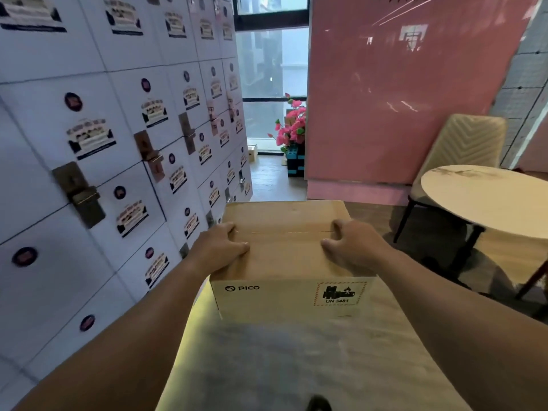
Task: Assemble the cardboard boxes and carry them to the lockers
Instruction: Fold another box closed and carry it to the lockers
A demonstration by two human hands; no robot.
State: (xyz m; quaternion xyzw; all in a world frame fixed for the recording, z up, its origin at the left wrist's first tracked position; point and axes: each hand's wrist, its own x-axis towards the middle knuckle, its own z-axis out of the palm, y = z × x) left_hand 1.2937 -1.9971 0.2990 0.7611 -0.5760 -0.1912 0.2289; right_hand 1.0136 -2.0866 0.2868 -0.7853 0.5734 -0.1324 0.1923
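Cardboard, plain brown corrugated: one closed box (284,256) sits at centre frame, its top flaps folded shut with a seam running left to right between the two hands. Near face carries a printed brand mark at lower left and a red-bordered hazard label at lower right.

Head view, only view available.

Position: box rests on a larger pale carton or sheet-covered block (296,351) that fills the lower centre of the frame; what that support is I cannot tell for certain. Lockers (89,143) stand as a white wall of doors along the left side, just beside the box's left edge.

Hands: left hand (221,247) lies on the top left edge, fingers curled over the corner, thumb flat along the lid. Right hand (347,244) mirrors it on the top right edge, fingers hooked down over the side. Both grip the box; neither is under it.

Handling, judged: stiff walls, dry matte skin, not slippery. Weight unknown; the hazard label suggests contents that should not be dropped. The top seam shows no clear tape, so flaps could give under a top-only lift. Better hold: palms low on opposite side walls or under the bottom edges.

Count: boxes in hand, one; support carton, one; hands, two; round surface (489,200) at right, one; chair (462,143) behind it, one.
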